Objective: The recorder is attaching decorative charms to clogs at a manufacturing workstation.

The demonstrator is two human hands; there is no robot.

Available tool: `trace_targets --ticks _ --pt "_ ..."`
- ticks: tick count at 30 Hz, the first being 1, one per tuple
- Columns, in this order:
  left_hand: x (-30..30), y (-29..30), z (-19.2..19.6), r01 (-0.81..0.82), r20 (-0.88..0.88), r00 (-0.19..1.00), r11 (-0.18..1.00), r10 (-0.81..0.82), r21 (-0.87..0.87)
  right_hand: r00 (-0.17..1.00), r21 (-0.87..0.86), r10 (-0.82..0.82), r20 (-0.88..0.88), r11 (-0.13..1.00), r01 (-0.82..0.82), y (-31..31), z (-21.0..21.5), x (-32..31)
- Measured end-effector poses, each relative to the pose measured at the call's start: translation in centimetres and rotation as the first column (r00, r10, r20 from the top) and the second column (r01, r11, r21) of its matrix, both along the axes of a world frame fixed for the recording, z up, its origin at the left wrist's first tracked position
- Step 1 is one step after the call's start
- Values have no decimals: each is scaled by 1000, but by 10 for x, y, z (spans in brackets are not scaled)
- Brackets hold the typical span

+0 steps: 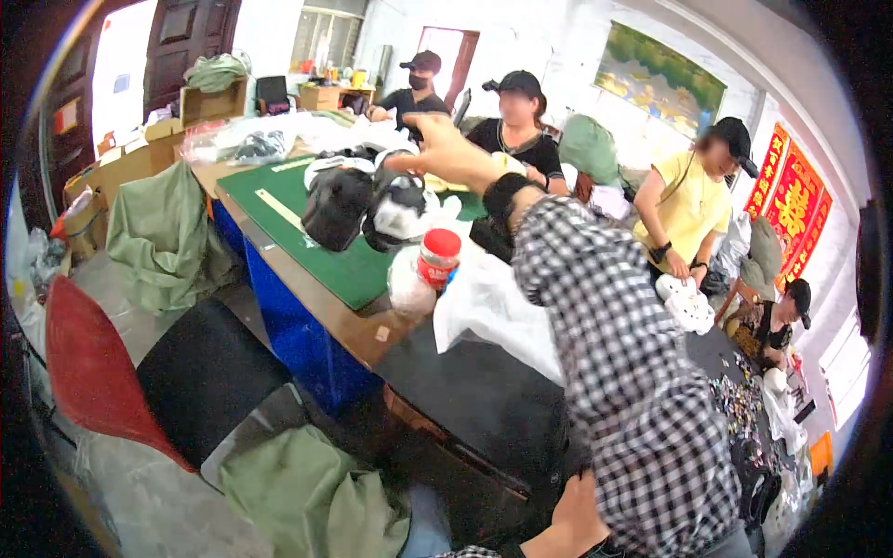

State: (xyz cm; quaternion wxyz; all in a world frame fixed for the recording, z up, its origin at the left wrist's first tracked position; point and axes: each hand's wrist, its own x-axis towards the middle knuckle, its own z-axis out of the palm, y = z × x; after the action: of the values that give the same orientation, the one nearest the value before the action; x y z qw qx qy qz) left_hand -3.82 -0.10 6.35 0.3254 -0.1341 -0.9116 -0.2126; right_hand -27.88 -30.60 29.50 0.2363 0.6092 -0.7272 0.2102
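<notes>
My right arm, in a black-and-white checked sleeve with a dark cuff, stretches across the worktable. At its end my right hand is open, fingers apart, over a cluster of black and white items. Just below it are a rounded black piece and a black-and-white piece, side by side; their exact kind is unclear. I cannot tell whether my fingertips touch them. Nearer to me stands a clear jar with a red lid. Low in the picture, my left hand is beside the right sleeve, its fingers hidden.
A green mat covers part of the table, with white plastic sheeting beside it. A red-and-black chair stands at left. Several people sit or stand beyond; one in yellow holds a white shoe with holes. Small colourful pieces lie at right.
</notes>
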Motion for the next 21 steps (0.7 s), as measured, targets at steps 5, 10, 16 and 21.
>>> trace_targets --ticks 5,10,16,21 --pt "13 -8 29 -41 235 972 979 -8 201 944 209 275 182 927 -311 86 29 50" --pt "8 -19 44 66 259 959 981 -112 181 974 467 35 222 874 -137 233 49 63" --pt "9 -23 42 4 299 953 990 -47 142 921 436 -159 356 900 -13 385 41 98" --pt "10 -19 60 -8 459 888 997 -27 75 795 447 -479 373 843 298 499 20 140"
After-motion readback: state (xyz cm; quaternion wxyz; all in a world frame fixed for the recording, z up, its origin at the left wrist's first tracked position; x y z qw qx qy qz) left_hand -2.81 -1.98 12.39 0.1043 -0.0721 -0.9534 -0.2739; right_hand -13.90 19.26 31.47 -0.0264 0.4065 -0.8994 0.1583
